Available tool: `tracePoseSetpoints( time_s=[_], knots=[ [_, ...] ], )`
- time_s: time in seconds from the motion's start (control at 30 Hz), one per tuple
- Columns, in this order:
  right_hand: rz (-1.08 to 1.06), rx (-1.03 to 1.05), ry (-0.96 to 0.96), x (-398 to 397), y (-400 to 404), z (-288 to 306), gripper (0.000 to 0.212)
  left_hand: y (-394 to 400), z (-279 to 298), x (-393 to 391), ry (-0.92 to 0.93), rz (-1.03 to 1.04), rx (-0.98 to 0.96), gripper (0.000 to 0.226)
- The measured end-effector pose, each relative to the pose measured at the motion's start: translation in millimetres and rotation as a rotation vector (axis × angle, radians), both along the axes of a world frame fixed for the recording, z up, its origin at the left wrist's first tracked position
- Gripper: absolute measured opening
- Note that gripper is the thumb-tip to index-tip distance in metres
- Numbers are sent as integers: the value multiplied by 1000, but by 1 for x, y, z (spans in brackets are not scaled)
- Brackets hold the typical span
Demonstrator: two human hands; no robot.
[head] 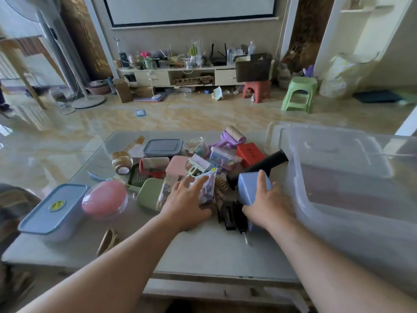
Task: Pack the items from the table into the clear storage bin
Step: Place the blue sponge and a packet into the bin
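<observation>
1. Head view: the clear bin (352,177) sits on the right side of the worktop (203,249), just beside the pile of items.
2. The right hand (262,199) grips a blue box (250,188), thumb over its top, fingers curled round its right side, close to the bin's near wall.
3. The left hand (187,199) lies with fingers spread and nearly straight on a clear bag (206,186) in the pile; its grip is apart, not clamped.
4. Behind the blue box lies a black tube (268,162), with a red box (249,154) just beyond.
5. At the left edge stand a blue-lidded container (53,211) and a pink oval case (103,198).
</observation>
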State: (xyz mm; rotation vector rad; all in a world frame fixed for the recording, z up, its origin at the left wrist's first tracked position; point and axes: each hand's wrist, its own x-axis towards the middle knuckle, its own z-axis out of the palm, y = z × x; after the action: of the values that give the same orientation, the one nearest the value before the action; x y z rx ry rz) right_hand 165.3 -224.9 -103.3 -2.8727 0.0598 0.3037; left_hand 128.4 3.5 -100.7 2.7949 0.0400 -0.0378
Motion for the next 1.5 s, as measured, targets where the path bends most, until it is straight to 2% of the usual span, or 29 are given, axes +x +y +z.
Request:
tracePoseSetpoints(
  time_s=[0.07, 0.17, 0.27, 0.37, 0.43, 0.57, 0.63, 0.7, 0.8, 0.87, 0.93, 1.07, 1.17, 1.3, 1.37, 1.43, 1.5],
  knots=[
    [-30, 35, 50, 7, 0, -5, 121, -2, -7, 6, 10, 3, 0, 104],
    [-42, 67, 75, 7, 0, -6, 117, 0, -17, 13, 37, 61, 3, 102],
    [-14, 31, 2, -1, 2, -3, 112, 1, -19, 12, -60, 93, 21, 68],
    [36, 26, -112, -15, 8, 10, 110, 2, -10, 5, -192, 112, -41, 32],
    [74, 73, -167, -27, 13, 25, 111, 5, 5, -3, -248, 130, -53, 25],
    [140, 220, -287, -54, 18, 65, 113, 9, 60, -21, -343, 189, -191, 31],
    [176, 357, -335, -69, 14, 91, 113, 7, 92, -31, -395, 210, -273, 30],
    [199, 588, -336, -83, 5, 121, 107, 0, 123, -40, -453, 194, -406, 24],
    [210, 1102, -265, -97, -25, 167, 70, -24, 169, -46, -516, 190, -797, 25],
    [238, 1365, -191, -100, -56, 192, 69, -47, 194, -48, -481, 170, -1055, 39],
    [277, 1470, -185, -101, -95, 211, 73, -76, 213, -50, -366, 130, -1254, 40],
    [213, 1419, -227, -97, -185, 223, 83, -139, 226, -45, -160, 114, -1417, 38],
    [89, 1251, -302, -90, -239, 214, 96, -189, 216, -32, -54, 169, -1401, 40],
    [41, 866, -364, -76, -290, 194, 98, -243, 191, -7, -16, 240, -1347, 43],
    [34, 589, -355, -61, -304, 186, 102, -259, 180, 9, -54, 248, -1303, 44],
    [75, 251, -323, -36, -313, 178, 107, -268, 169, 27, -104, 248, -1177, 46],
    [176, -25, -219, -6, -314, 163, 110, -274, 160, 40, -198, 186, -992, 39]
  ],
)
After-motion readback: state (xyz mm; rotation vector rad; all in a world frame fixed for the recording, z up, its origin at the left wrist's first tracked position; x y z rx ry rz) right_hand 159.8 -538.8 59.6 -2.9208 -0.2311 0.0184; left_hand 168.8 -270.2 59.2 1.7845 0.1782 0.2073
